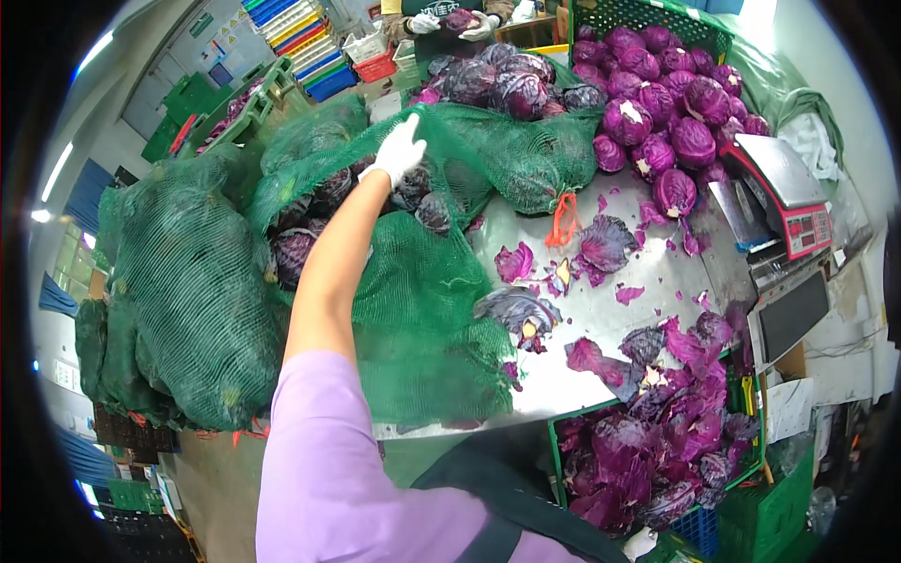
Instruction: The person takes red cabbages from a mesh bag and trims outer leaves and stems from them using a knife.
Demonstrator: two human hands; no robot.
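Observation:
My left hand (398,151), in a white glove, reaches across an open green mesh bag (422,281). The fingertips grip the netting, which rises to a peak there. Dark purple red cabbages (299,253) show in the bag's mouth beneath my wrist. The bag's loose front part spreads flat toward the near table edge. My right hand is out of view. To the right, loose cabbage leaves (607,243) and scraps lie on the metal table (598,310). Another mesh bag (542,169), with an orange tie, lies behind, with untrimmed red cabbages (517,95) heaped at it.
Full mesh bags (190,281) stand at left. Trimmed red cabbages (654,105) are piled back right, near a red digital scale (781,183). A leaf-filled crate (757,450) sits at the near right. Across the table, a co-worker's gloved hands (482,27) hold a cabbage.

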